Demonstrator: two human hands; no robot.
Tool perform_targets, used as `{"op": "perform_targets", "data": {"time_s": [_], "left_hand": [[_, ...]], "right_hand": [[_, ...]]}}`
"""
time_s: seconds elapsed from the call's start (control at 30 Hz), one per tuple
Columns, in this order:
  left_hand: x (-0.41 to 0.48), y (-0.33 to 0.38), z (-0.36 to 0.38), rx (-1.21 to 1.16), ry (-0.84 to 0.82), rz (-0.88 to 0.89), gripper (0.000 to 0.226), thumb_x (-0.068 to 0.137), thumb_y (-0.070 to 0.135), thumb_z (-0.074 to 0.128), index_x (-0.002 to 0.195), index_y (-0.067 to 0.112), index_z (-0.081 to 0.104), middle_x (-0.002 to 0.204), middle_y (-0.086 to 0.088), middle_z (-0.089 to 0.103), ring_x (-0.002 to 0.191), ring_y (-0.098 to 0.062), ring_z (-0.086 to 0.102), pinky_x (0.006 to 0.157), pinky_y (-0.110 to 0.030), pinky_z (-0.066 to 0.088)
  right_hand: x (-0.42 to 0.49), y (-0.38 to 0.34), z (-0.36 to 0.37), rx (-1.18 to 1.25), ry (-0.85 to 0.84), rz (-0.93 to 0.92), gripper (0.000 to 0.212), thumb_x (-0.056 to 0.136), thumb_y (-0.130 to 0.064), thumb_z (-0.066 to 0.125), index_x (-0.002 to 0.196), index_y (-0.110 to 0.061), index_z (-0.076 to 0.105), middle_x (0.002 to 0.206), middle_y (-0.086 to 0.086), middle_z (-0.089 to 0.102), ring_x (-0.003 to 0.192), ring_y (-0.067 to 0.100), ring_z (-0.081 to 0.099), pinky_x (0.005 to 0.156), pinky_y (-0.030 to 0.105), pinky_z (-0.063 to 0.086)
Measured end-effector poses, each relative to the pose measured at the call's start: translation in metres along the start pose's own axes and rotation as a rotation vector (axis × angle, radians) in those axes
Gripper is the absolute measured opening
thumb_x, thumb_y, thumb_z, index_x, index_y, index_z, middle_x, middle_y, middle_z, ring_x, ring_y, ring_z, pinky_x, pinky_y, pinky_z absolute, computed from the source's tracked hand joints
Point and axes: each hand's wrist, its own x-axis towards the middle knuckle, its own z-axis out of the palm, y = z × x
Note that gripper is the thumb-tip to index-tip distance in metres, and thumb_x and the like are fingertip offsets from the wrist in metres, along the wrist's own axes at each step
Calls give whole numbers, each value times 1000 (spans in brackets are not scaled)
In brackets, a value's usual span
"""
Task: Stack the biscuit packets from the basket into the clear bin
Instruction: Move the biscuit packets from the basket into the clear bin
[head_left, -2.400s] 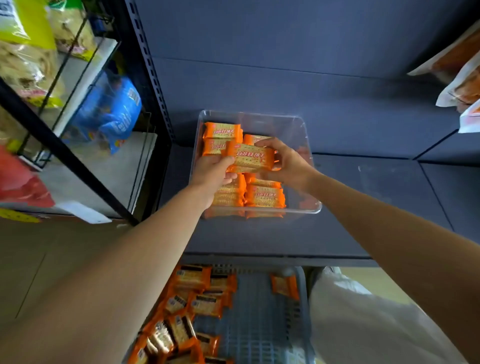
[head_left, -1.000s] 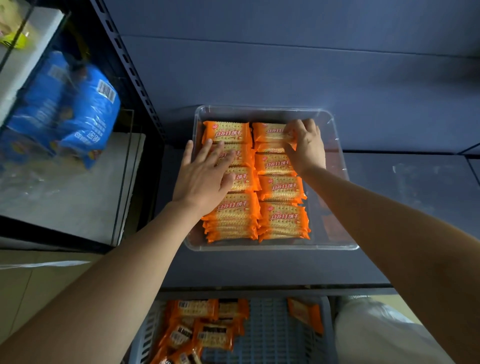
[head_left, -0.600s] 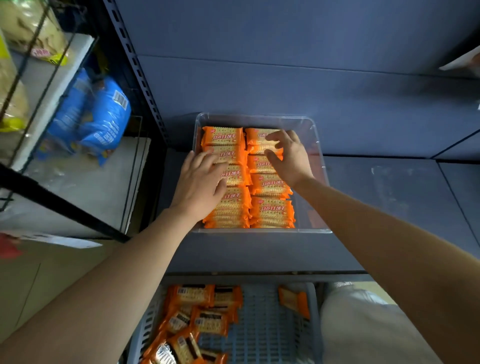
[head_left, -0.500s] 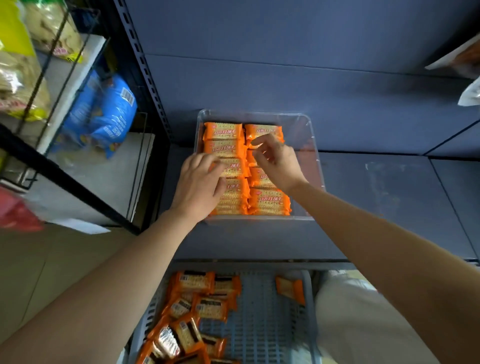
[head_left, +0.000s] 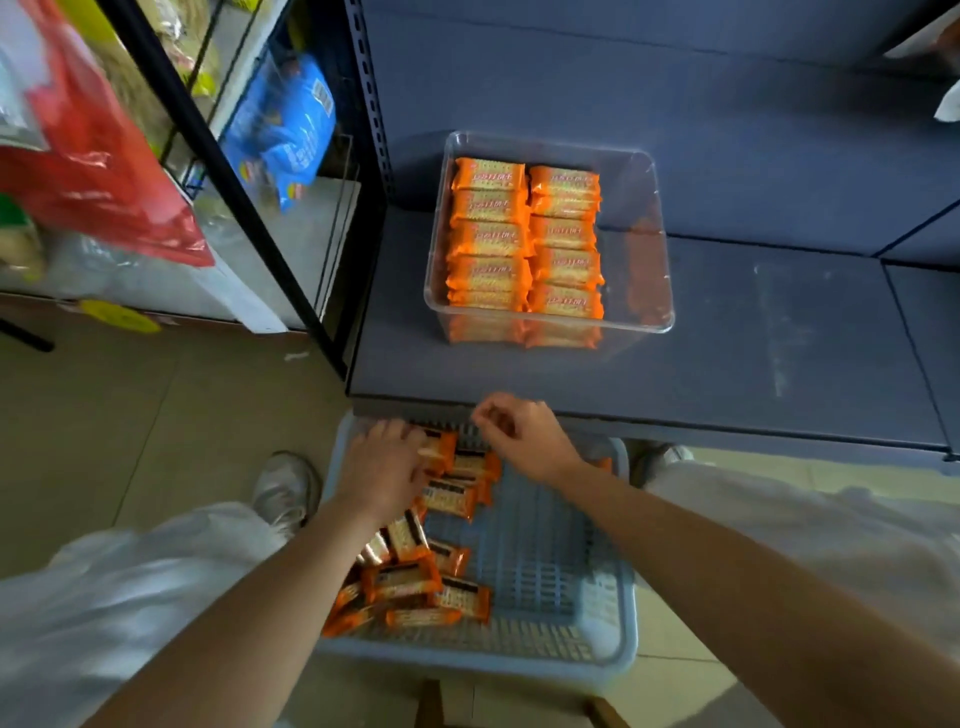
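The clear bin (head_left: 644, 260) stands on the dark blue shelf and holds orange biscuit packets (head_left: 524, 244) stacked in two neat columns along its left side. Its right part is bare. Below the shelf edge sits the pale blue basket (head_left: 550, 577), with several loose orange packets (head_left: 410, 579) heaped on its left side. My left hand (head_left: 382, 475) is down in the basket's far left corner, fingers spread over the packets and touching them. My right hand (head_left: 524, 436) hovers over the basket's far edge, fingers loosely curled, holding nothing.
The shelf (head_left: 779, 343) stretches right of the bin. A black metal rack (head_left: 234, 171) at the left holds blue snack bags (head_left: 283, 130) and a red bag (head_left: 98, 156). A shoe (head_left: 283, 491) and white trouser legs flank the basket on the tiled floor.
Both hands have left the packets in the bin and dropped to the basket. My view has tilted down, so the basket now fills the foreground.
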Motion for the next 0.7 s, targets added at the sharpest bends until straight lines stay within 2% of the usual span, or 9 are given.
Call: {"op": "perform_targets", "data": {"time_s": [0.13,0.23,0.37,0.47,0.57,0.63,0.7], "left_hand": [[-10,-18,36,-58,-144,-98,51,95,35,49,144,27,35,155,-5,23,143,-25,21,113,-40,23],[-1,-29,52,-25,-208,-99,61,96,41,46,150,26,21,161,-6,6,148,-25,6,118,-43,15],[17,-45,76,39,-264,-103,71,97,47,41,154,23,5,162,-7,-2,149,-27,-3,119,-45,9],[26,-57,93,13,-277,-107,75,96,51,40,154,22,2,162,-8,-2,149,-28,-2,119,-47,6],[31,-68,109,-83,-298,-101,76,96,49,43,154,23,1,162,-6,-1,149,-27,-1,118,-48,2],[32,-72,117,-202,-243,-97,74,94,39,51,154,22,11,161,-6,13,148,-25,12,118,-47,11],[30,-72,121,-302,-147,-92,67,90,23,58,149,21,27,154,-5,32,140,-25,32,114,-44,23]], "right_hand": [[-9,32,31,-23,-132,151,16,91,-16,58,106,-18,63,87,-1,65,74,14,59,70,31,50],[-6,53,51,-31,-236,272,29,93,-12,55,122,-14,56,102,4,61,88,17,59,79,29,48],[7,75,78,-147,-348,368,43,94,-19,56,136,-18,45,123,14,55,106,29,58,89,36,48],[17,81,95,-162,-352,316,54,91,-16,59,141,-21,41,141,9,42,122,28,50,97,31,40],[25,87,117,-129,-345,249,67,89,-17,62,148,-23,31,151,6,31,135,26,37,108,32,34],[28,91,130,-149,-329,246,75,88,-22,65,150,-22,24,153,6,27,138,27,34,111,37,34],[30,94,139,-199,-259,237,78,84,-24,68,150,-18,27,150,9,29,135,29,35,110,40,35]]}}
